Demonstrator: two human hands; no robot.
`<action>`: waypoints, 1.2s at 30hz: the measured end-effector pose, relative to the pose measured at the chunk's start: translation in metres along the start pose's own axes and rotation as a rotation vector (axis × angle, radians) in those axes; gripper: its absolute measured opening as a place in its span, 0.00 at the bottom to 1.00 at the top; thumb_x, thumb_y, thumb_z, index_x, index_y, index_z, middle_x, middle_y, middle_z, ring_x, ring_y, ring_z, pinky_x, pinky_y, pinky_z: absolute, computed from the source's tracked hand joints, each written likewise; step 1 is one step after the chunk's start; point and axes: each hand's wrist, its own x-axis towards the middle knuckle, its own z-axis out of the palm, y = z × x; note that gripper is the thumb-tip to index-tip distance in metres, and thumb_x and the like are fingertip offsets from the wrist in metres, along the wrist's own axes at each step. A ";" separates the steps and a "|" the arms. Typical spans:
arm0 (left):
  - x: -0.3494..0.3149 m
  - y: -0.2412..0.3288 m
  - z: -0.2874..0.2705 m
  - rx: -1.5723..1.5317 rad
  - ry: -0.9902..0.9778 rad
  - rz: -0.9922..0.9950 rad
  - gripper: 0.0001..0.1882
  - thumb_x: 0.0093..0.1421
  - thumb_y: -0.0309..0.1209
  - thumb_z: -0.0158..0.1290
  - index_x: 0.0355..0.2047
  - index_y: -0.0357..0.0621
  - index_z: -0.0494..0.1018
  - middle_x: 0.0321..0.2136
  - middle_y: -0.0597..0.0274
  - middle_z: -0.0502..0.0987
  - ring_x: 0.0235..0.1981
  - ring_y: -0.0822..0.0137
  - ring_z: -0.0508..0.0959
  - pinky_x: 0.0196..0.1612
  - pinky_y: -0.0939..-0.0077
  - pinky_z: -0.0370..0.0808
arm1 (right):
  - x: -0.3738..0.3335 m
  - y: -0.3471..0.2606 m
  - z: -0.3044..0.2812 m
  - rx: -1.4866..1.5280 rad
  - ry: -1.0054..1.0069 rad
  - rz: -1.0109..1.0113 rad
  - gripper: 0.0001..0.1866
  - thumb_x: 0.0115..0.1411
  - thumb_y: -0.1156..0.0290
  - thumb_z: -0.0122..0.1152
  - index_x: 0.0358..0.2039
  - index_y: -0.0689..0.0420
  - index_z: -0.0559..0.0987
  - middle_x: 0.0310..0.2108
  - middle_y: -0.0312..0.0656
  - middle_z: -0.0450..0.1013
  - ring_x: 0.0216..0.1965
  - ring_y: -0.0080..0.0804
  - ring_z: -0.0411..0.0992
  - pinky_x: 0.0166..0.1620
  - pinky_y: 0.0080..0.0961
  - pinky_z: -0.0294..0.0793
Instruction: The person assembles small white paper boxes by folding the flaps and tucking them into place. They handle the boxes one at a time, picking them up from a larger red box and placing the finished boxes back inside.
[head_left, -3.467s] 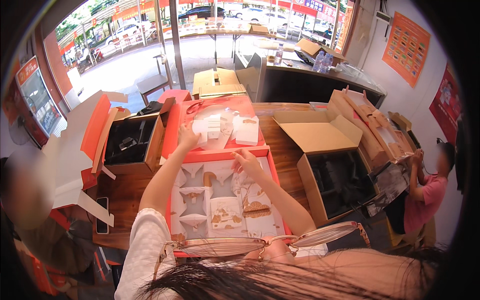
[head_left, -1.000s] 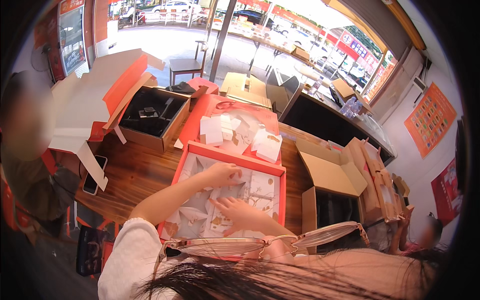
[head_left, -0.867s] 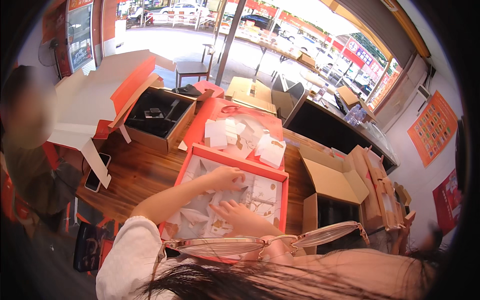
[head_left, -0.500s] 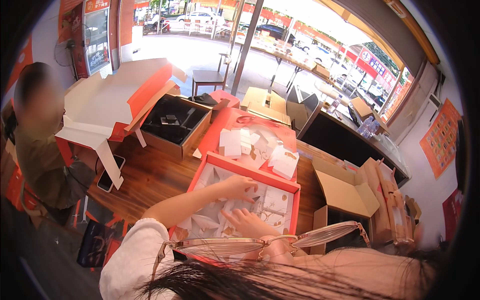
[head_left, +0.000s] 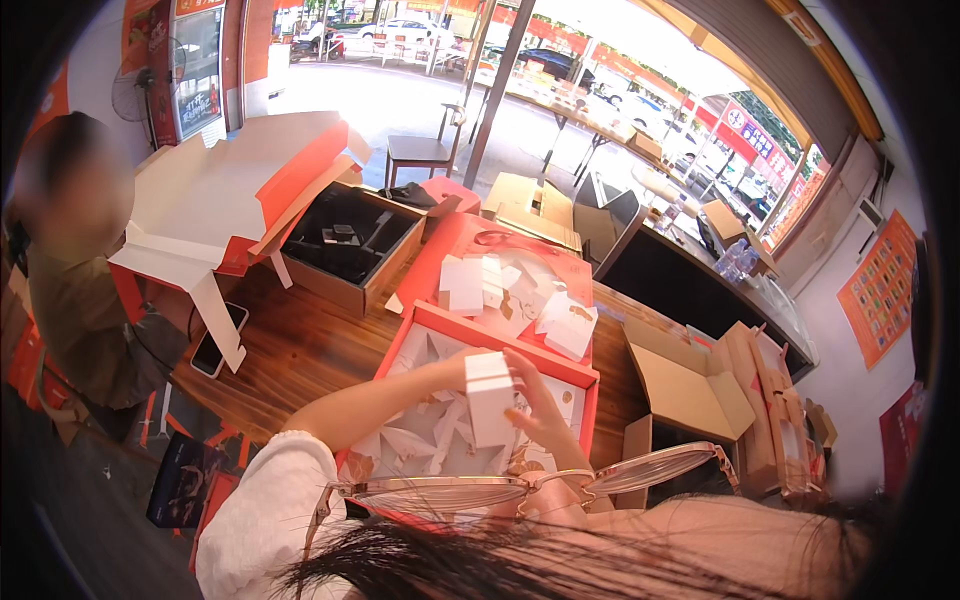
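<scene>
A small white cardboard box (head_left: 490, 410) is held upright above a large shallow red box (head_left: 588, 425). My right hand (head_left: 543, 408) grips its right side, thumb in front and fingers at the top edge. On its far left side is my left hand (head_left: 458, 372), also gripping it, with most of the fingers hidden behind it. Inside the red box lie white folded card pieces (head_left: 405, 440) with pointed flaps and some gold printing.
Beyond the red box, a red lid (head_left: 470, 235) carries several small white boxes (head_left: 568, 325). A black-lined carton (head_left: 375, 270), a large opened white-and-red carton (head_left: 215, 190) and a phone (head_left: 218, 340) lie leftward. Brown cartons (head_left: 690, 375) stand right. A person (head_left: 85, 300) sits left.
Both hands were down among the card pieces in the red box, apart. Now they have come together and raised a white box out of it.
</scene>
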 end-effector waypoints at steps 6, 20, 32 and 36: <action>0.015 0.013 -0.002 -0.423 0.276 -0.234 0.17 0.63 0.35 0.45 0.50 0.43 0.68 0.29 0.62 0.76 0.22 0.78 0.74 0.23 0.84 0.72 | -0.009 0.046 -0.019 0.500 0.451 0.151 0.32 0.58 0.52 0.44 0.59 0.57 0.61 0.52 0.38 0.66 0.54 0.31 0.63 0.55 0.29 0.61; -0.001 0.064 -0.016 0.064 0.290 0.210 0.45 0.49 0.42 0.61 0.63 0.46 0.52 0.60 0.52 0.57 0.61 0.55 0.57 0.61 0.61 0.56 | 0.001 0.044 -0.020 0.661 0.619 0.212 0.28 0.63 0.50 0.44 0.57 0.55 0.64 0.53 0.35 0.67 0.55 0.28 0.63 0.57 0.31 0.59; 0.000 0.068 -0.020 0.037 0.288 0.168 0.50 0.41 0.38 0.68 0.63 0.47 0.53 0.58 0.52 0.59 0.58 0.54 0.63 0.57 0.61 0.64 | 0.004 0.045 -0.024 0.600 0.464 0.283 0.29 0.62 0.55 0.48 0.59 0.58 0.60 0.56 0.39 0.62 0.58 0.28 0.59 0.59 0.30 0.55; 0.004 0.065 -0.022 0.257 0.345 0.215 0.51 0.39 0.39 0.69 0.62 0.48 0.54 0.56 0.52 0.60 0.57 0.52 0.63 0.56 0.60 0.66 | 0.006 0.047 -0.024 0.504 0.465 0.313 0.30 0.60 0.60 0.52 0.59 0.58 0.59 0.56 0.41 0.61 0.58 0.29 0.58 0.59 0.29 0.56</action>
